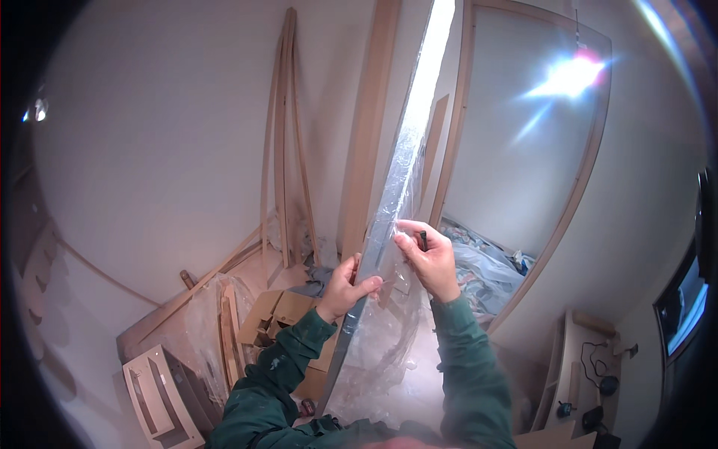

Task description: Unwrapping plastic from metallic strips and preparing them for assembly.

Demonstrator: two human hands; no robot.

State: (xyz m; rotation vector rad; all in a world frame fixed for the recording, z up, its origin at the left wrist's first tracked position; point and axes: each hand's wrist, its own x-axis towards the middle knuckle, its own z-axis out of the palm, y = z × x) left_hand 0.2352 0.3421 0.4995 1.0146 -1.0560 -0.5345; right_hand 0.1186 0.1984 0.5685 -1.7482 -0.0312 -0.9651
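Observation:
A long, narrow board (380, 224) wrapped in shiny clear film stands tilted in front of me, its top leaning slightly right. My left hand (347, 290) is closed around its edges about halfway up, thumb across the near face. Loose plastic film (385, 337) hangs from the board's right side down toward the floor. Beside the board, my right hand (434, 263) pinches the film between thumb and fingertips. A small dark stick-like thing (423, 239) pokes out of that same hand; its kind is hidden by the fingers.
Several wooden strips (283, 150) lean against the wall ahead. An open cardboard box (280, 310) and a drawer unit (158, 396) stand at lower left. A wooden door frame (458, 105) rises at right, near a bright lamp (570, 76). Tools and a cable (594, 359) lie at lower right.

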